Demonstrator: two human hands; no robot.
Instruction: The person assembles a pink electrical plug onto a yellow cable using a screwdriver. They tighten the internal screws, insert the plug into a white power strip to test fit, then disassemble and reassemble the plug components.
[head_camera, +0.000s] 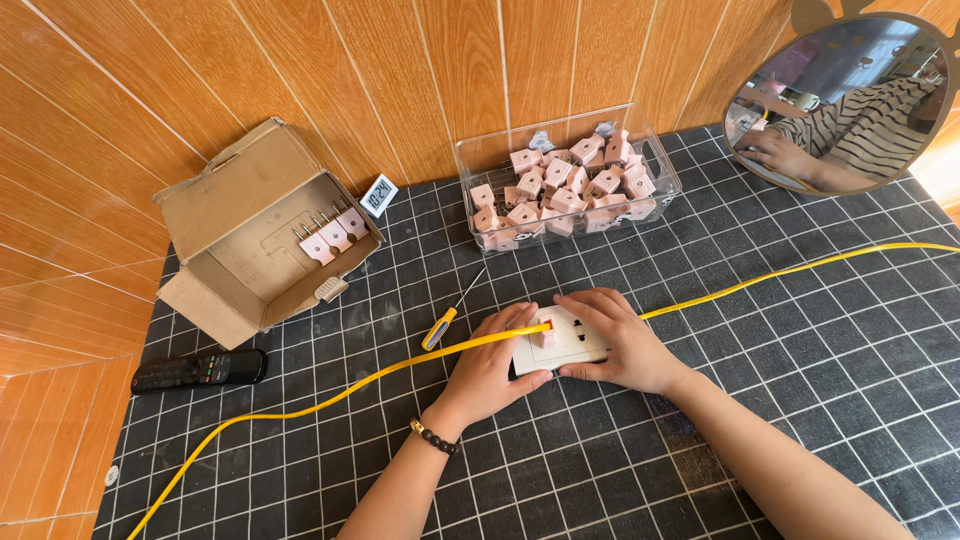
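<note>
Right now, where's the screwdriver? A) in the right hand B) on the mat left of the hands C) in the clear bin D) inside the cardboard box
B: the screwdriver lies on the mat just left of the left hand, apart from it; both hands are on the white socket.

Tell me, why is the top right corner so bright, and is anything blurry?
In the head view, strong light glares beside the round mirror; soft shadows lie under the left hand and right hand; the picture is sharp, though the yellow cable and grid mat bend near the edges.
</note>
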